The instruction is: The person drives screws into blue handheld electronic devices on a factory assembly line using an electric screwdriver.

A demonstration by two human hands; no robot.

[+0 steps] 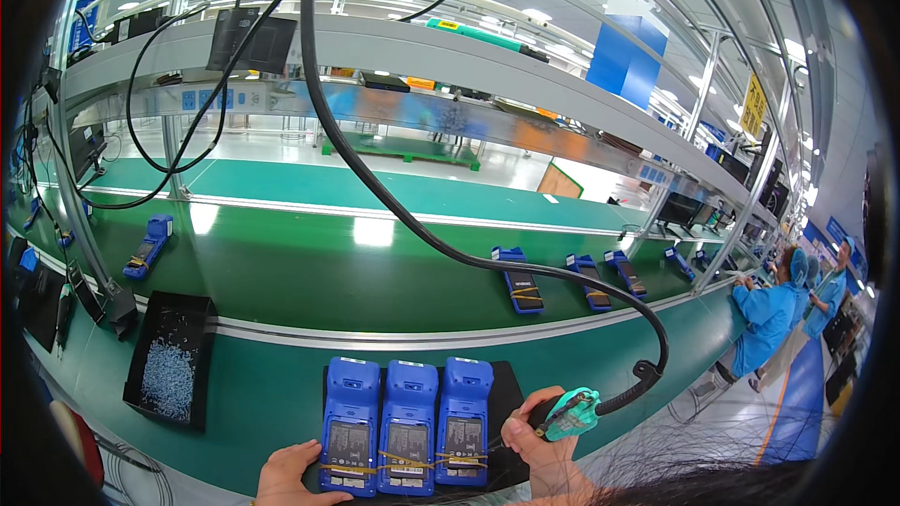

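Three blue handheld terminals [407, 384] lie side by side, backs up, on a black mat [507, 394]. Their battery bays are uncovered, and tan rubber bands cross the lower parts. My left hand [289, 474] rests against the lower left side of the leftmost terminal [352, 389], thumb and fingers apart. In my right hand [548, 457] is an electric screwdriver [570, 415], its rear end wrapped in teal and joined to a thick black cable. The tool's thin front end points toward the rightmost terminal [466, 389]; whether its tip touches is unclear.
A black tray [208, 356] of small bluish pieces, perhaps screws, stands left of the terminals. More blue terminals [518, 281] lie along the green conveyor [281, 267] beyond a metal rail. The black cable [380, 189] arches overhead. People in blue workwear [771, 314] are at the right.
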